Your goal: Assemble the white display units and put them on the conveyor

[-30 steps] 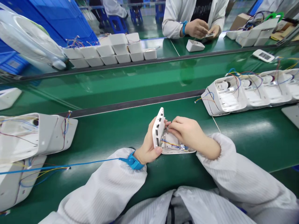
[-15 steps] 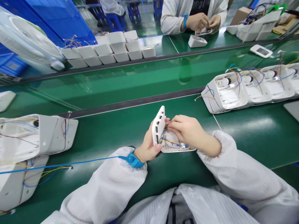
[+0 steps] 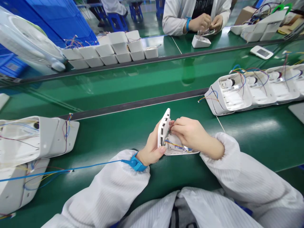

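My left hand (image 3: 153, 147) is closed on a white plastic panel (image 3: 162, 128), held on edge with a row of dark slots facing left. Just right of it, a shallow white housing (image 3: 182, 153) lies open on the green table. Thin coloured wires (image 3: 174, 144) run inside the housing. Over the housing's far side, my right hand (image 3: 187, 129) pinches with thumb and fingers close behind the panel. Whatever sits between those fingertips is hidden. A blue wrist strap (image 3: 135, 163) with a cord is on my left wrist.
White housings with loose wires stand at left (image 3: 54, 136) and in a row at right (image 3: 232, 93). Beyond the dark rail, a green belt (image 3: 133, 79) carries a white device with a screen (image 3: 261, 52). Across it, a co-worker's hands (image 3: 209, 23) work above a small white housing (image 3: 200, 41).
The panel has shifted slightly right and turned more edge-on, with my left hand following. My right hand stays nearly in place. On the belt, the screened device has slid left.
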Demonstrator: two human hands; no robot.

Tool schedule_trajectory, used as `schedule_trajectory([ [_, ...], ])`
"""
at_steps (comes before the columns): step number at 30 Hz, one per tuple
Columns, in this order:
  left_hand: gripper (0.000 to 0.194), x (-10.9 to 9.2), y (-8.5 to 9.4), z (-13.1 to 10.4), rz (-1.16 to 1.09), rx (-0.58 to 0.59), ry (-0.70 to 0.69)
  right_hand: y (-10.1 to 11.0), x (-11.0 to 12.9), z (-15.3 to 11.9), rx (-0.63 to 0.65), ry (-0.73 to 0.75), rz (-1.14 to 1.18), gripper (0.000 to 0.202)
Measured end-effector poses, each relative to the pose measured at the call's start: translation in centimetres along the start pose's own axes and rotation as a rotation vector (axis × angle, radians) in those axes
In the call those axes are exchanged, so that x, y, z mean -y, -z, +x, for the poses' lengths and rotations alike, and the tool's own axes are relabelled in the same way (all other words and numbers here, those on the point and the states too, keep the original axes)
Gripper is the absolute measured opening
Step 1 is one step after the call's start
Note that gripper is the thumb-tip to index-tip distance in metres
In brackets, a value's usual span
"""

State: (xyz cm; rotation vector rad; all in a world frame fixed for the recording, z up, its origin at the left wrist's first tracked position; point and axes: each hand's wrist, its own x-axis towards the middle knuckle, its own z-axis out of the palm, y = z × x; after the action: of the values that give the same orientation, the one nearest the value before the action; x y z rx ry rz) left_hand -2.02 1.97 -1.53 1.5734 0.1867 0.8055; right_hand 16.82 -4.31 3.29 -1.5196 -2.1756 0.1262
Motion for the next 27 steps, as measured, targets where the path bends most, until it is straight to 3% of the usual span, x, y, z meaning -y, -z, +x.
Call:
schedule_trajectory([
  [7,0.084,-0.13,-0.17,0.05,0.050,0.015,0.002,0.15,0.28,0.23,-0.011,-0.006,-0.012,0.019],
  [15,0.071,0.09,-0.08,-0.19,-0.028,-0.019,0.034,0.22,0.34,0.28,0.027,-0.017,-0.030,0.019],
  [27,0.079,-0.63,-0.76,0.11,0.066,-0.012,0.046,0.13,0.26,0.18,0.040,-0.014,-0.077,0.021],
])
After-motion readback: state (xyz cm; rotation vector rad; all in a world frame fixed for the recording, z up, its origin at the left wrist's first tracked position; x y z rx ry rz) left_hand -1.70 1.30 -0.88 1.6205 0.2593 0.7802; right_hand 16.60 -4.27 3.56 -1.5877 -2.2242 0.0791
